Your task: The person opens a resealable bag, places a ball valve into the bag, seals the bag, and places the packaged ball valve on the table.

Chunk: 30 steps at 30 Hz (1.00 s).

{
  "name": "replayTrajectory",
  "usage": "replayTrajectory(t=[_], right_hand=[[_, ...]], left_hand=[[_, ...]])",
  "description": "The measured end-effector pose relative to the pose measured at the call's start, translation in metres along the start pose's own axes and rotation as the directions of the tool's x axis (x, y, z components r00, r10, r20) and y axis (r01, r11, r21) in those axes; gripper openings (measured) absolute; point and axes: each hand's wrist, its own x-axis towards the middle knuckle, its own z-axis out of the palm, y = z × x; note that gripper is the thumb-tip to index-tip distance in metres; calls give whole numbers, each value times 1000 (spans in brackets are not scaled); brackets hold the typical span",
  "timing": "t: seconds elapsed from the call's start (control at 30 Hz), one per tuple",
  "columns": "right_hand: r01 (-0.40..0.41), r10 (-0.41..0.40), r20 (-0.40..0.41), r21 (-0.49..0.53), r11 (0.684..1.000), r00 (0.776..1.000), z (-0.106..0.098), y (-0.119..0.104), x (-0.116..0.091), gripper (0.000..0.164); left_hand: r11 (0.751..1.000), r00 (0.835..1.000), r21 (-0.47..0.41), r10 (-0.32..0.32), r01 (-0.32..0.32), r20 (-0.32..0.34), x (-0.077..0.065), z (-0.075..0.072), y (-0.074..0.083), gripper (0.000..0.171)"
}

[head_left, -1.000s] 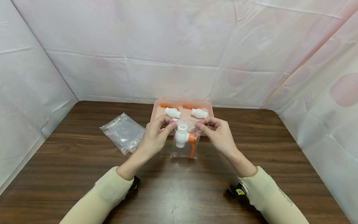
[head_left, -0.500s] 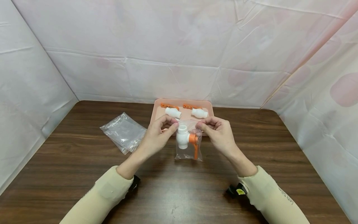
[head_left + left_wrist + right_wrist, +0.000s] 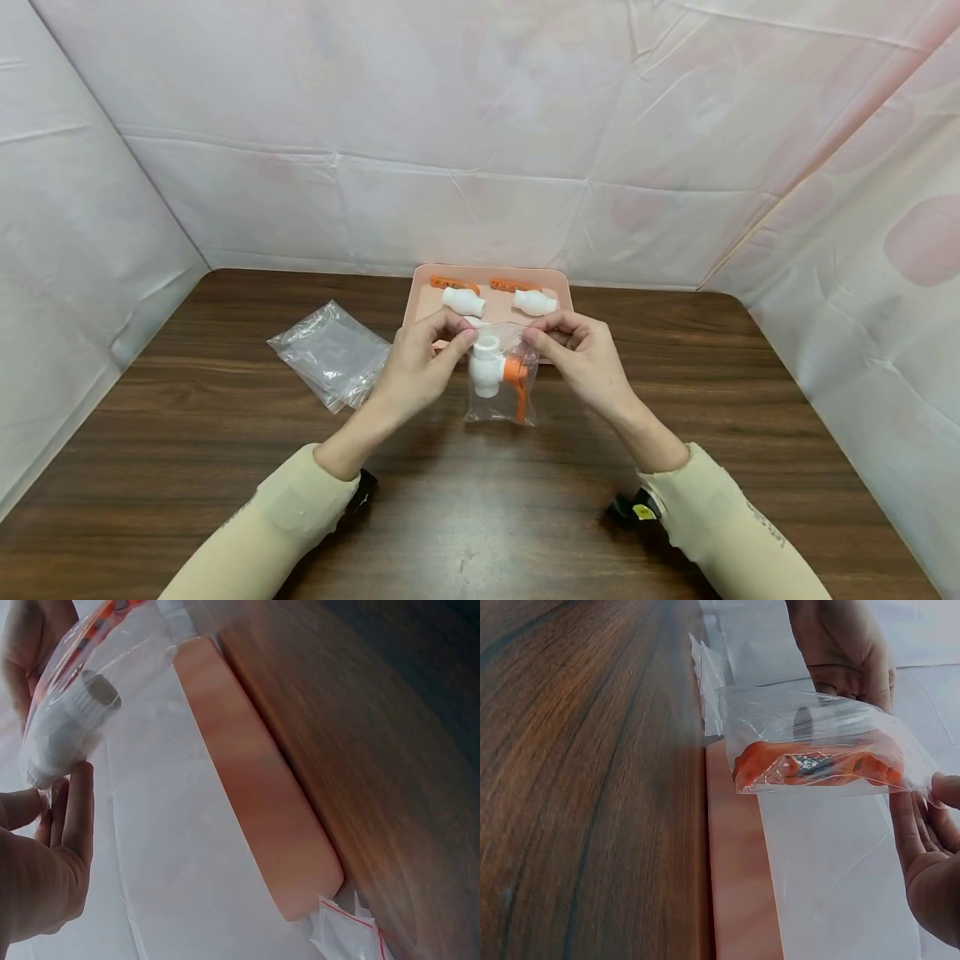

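Observation:
A clear plastic zip bag [image 3: 495,410] hangs upright above the table, in front of the tray. Inside it is a ball valve with a white body [image 3: 487,371] and an orange lever handle [image 3: 520,387]. My left hand [image 3: 420,358] pinches the bag's top left corner between thumb and fingers. At the top right corner, my right hand [image 3: 588,358] pinches the bag the same way. The left wrist view shows the valve's white open end [image 3: 97,690] through the film. From the right wrist, the orange handle [image 3: 810,765] lies nearest, partly veiled by glare.
Behind the hands stands a pink tray [image 3: 491,273]. It holds more ball valves, two of them plainly visible: a left one [image 3: 463,302] and a right one [image 3: 535,302]. Flat clear bags [image 3: 330,354] lie left of the tray. White cloth [image 3: 450,125] walls the table's back and sides.
The bag with the valve swung a little to the right, then back left and slightly up. Both hands keep their pinch and have barely moved.

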Motion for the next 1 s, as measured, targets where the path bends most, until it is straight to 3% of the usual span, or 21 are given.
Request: replayTrajectory(t=[0.23, 0.4, 0.7, 0.9, 1.0], right_hand=[[-13, 19, 36, -152, 988, 999, 3, -5, 2, 13], [27, -16, 53, -214, 976, 998, 11, -24, -1, 9], [58, -43, 57, -283, 958, 997, 17, -34, -4, 8], [58, -40, 72, -268, 962, 997, 19, -34, -4, 7], [62, -43, 79, -260, 964, 996, 19, -34, -4, 7]], left_hand=[[995, 998, 86, 55, -58, 34, -3, 1, 3, 5], [988, 995, 136, 69, -79, 78, -3, 1, 3, 4], [999, 994, 18, -29, 27, 107, -1, 3, 4, 8], [1000, 996, 21, 7, -9, 86, 0, 2, 10, 8], [998, 997, 37, 50, -52, 62, 1, 2, 4, 7]])
